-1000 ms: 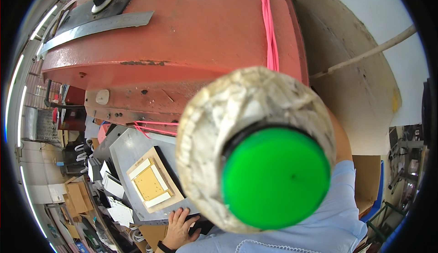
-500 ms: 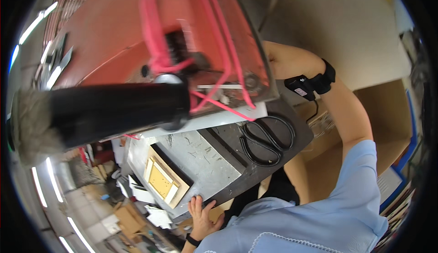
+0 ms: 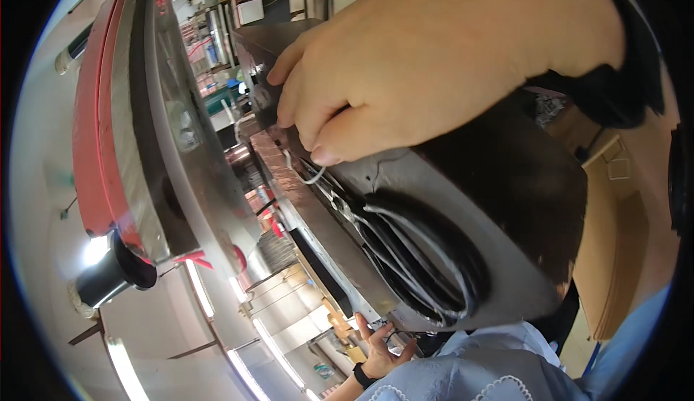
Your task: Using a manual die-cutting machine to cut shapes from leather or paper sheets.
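Note:
My right hand (image 3: 390,76) reaches in large from the upper right, with its fingers curled and the thumb pressed toward them. A thin pale curved strip (image 3: 311,175) shows just below the thumb tip; whether the fingers grip it is hidden. Close under this hand lies a pair of scissors (image 3: 423,260) with black loop handles, on the dark metal bench top (image 3: 506,191). My left hand (image 3: 384,350) is small at the bottom, at the near end of the grey plate (image 3: 325,238), its fingers spread and nothing seen in them.
At the left rises the red machine head (image 3: 94,126) with a thick metal underside above the plate. A black cylindrical handle (image 3: 116,271) sticks out from it. A cardboard box (image 3: 614,256) stands at the right. Shelves with goods (image 3: 210,40) fill the background.
The view has tilted and dropped closer to the bench. My right hand, hidden behind the red machine head before, now shows near the scissors. My left hand remains by the plate's edge.

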`<state>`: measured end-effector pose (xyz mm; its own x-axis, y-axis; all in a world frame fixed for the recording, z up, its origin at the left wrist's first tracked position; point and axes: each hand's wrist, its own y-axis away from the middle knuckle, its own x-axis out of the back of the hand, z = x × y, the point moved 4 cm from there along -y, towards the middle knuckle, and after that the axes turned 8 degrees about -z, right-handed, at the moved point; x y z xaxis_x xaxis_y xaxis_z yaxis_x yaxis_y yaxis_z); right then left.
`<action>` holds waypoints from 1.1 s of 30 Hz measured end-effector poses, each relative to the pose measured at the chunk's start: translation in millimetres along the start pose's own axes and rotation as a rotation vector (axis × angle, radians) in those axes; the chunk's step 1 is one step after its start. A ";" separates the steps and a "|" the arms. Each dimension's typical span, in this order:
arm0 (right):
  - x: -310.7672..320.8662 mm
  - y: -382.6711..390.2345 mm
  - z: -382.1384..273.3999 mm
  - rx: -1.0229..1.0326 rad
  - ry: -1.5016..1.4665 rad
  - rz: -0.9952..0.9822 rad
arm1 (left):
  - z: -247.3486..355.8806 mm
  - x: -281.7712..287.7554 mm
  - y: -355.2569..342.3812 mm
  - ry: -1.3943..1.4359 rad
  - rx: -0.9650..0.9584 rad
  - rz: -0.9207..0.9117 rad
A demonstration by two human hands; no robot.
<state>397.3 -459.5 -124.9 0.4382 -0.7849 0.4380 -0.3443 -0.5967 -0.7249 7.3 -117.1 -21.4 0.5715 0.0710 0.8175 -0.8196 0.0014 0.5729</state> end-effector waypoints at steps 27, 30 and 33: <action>-1.4 -74.8 36.5 0.084 0.380 -0.051 | 12.3 2.7 -1.0 -0.025 -0.001 -0.035; -2.0 -85.9 45.2 0.093 0.443 -0.040 | -3.7 -8.5 13.9 -0.059 0.043 -0.076; -6.1 -91.6 49.5 0.093 0.482 -0.040 | -3.4 -10.1 18.2 -0.031 0.067 -0.077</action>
<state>467.3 -391.8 -87.5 0.0075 -0.7629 0.6465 -0.2496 -0.6275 -0.7375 -13.6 -114.4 -19.4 0.6344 0.0420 0.7719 -0.7695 -0.0609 0.6357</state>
